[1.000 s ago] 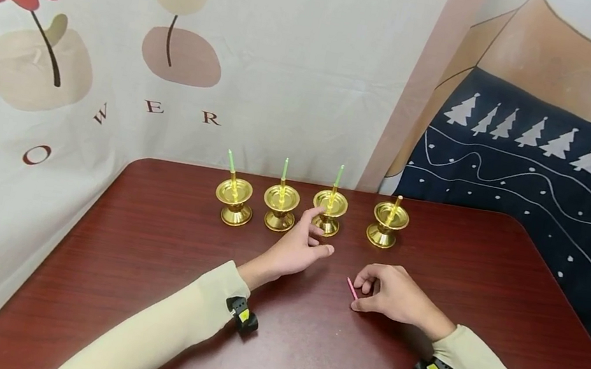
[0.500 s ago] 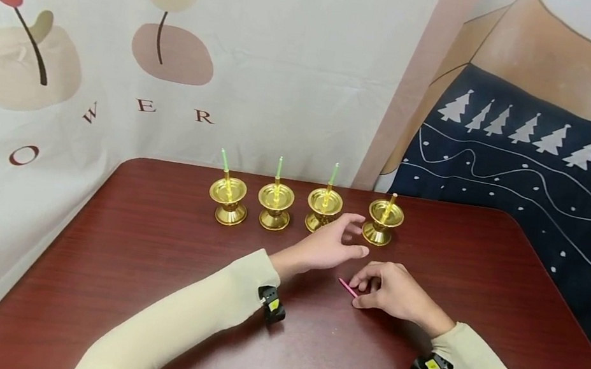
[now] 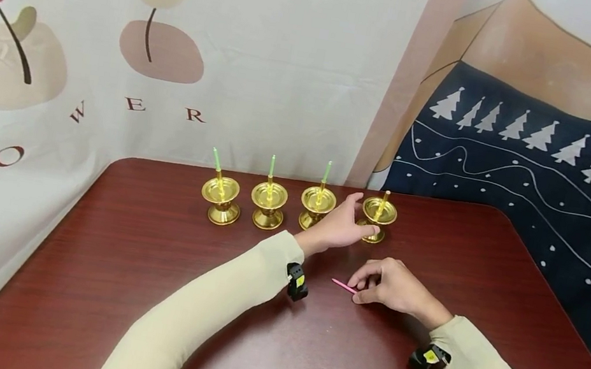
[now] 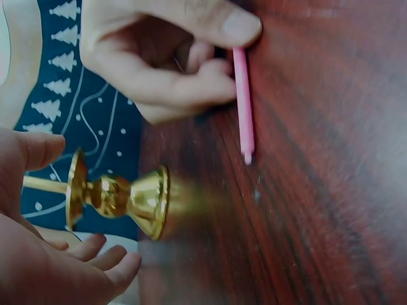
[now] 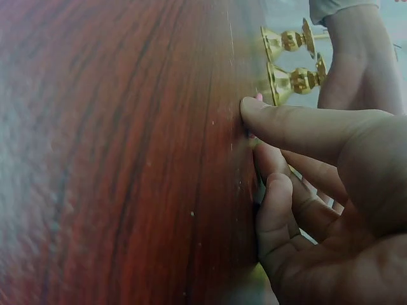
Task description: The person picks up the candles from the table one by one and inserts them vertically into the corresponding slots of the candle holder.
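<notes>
At the far right of the row, a gold candle holder (image 3: pixel 380 211) with a bare upright tube stands in the head view. My left hand (image 3: pixel 341 225) is at its left side, thumb and fingers spread; in the left wrist view the holder (image 4: pixel 113 196) lies beyond the parted fingers, apparently untouched. My right hand (image 3: pixel 398 288), nearer me, pinches a thin pink candle (image 3: pixel 342 285) between thumb and fingers, low at the tabletop. The candle's wick end points left. In the right wrist view the thumb (image 5: pixel 299 127) hides most of the candle.
Three more gold holders (image 3: pixel 221 192) stand leftward along the table's back edge, each with a green candle (image 3: pixel 272 167); the leftmost candle leans. A printed cloth (image 3: pixel 271 45) hangs behind the dark red table (image 3: pixel 104 257).
My left hand has moved right, past the third holder to the rightmost one. The pink candle has turned in my right hand from steeply slanted to nearly level across the view.
</notes>
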The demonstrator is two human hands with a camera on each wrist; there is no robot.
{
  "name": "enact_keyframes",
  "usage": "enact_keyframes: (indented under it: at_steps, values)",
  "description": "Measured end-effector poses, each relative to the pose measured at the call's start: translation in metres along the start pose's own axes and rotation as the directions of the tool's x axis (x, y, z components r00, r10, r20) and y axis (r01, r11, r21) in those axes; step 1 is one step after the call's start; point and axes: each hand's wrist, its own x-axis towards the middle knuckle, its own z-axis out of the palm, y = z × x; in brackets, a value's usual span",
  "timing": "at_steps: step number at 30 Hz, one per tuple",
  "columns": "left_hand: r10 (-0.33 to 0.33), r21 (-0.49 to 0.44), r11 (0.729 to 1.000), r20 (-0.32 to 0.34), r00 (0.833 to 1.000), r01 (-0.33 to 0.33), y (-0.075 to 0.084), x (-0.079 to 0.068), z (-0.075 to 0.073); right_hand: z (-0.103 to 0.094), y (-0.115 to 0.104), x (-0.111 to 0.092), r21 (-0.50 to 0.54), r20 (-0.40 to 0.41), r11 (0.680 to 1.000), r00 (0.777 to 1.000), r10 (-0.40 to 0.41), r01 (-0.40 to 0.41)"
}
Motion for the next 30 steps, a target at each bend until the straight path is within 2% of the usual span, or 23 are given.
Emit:
enact_keyframes:
  at_steps: [7,16,22,30]
  values:
    - [-0.007,-0.046,0.999,0.038,0.999,0.009,-0.010,0.015,0.000,-0.002,0.002,0.005,0.037,0.021,0.999,1.000,0.022,-0.023]
    - [0.022,-0.155,0.988,0.080,0.997,-0.009,-0.015,0.029,-0.001,0.000,0.002,0.010,0.007,-0.002,0.999,0.999,0.053,-0.053]
    - [0.028,-0.173,0.985,0.104,0.994,-0.010,-0.014,0.030,0.000,0.000,0.002,0.007,-0.009,-0.018,0.997,0.997,0.073,-0.074]
    - [0.018,-0.180,0.984,0.124,0.992,0.004,-0.015,0.023,-0.001,0.000,0.003,0.003,-0.016,-0.030,0.997,0.997,0.074,-0.074]
